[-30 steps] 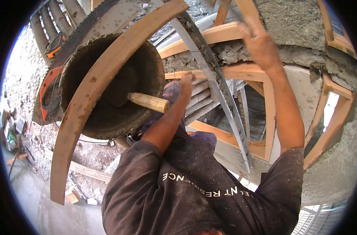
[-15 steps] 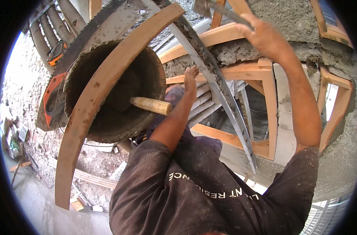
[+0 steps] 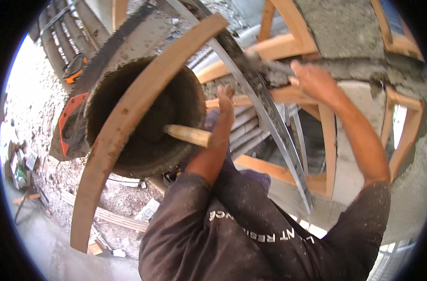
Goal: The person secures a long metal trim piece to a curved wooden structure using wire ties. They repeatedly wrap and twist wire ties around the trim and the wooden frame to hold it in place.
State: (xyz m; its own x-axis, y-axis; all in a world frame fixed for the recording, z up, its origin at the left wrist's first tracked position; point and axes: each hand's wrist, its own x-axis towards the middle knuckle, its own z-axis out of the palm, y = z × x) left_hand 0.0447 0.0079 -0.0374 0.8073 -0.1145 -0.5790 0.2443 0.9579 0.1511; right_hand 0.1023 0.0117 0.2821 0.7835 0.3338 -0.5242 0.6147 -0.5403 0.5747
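The right hand [image 3: 315,84], raised over the wall, had its grip closed around the handle of a hammer [image 3: 253,61]. The hammer reached leftward from the fist, its head blurred beside a long grey metal bar [image 3: 272,117] with mortar caked on its upper part. Whether head and bar touched could not be told through the blur.

The left hand [image 3: 226,95] was held up on the other side of the bar, its grip fairly wide, the fingers loosely bent and pointing away from the body. It was close to the wooden window frame [image 3: 330,150], in front of the beam at its far side; contact there could not be made out. The bar ran slantwise across the frame's opening, between the two hands.

To the left of the left forearm stood a mortar-crusted bucket [image 3: 173,161]. A wooden handle [image 3: 189,135] stuck out over its near right side, close to that forearm, its other end inside the bucket. A wooden board [image 3: 124,112] lay across the bucket's mouth, extending past the rim at both ends. Beyond the bucket's left edge was a handsaw [image 3: 65,124] with an orange and dark handle, its toothed blade angling upward. An orange and black tape measure [image 3: 74,69] sat just beside the blade, near a row of round poles [image 3: 66,30].
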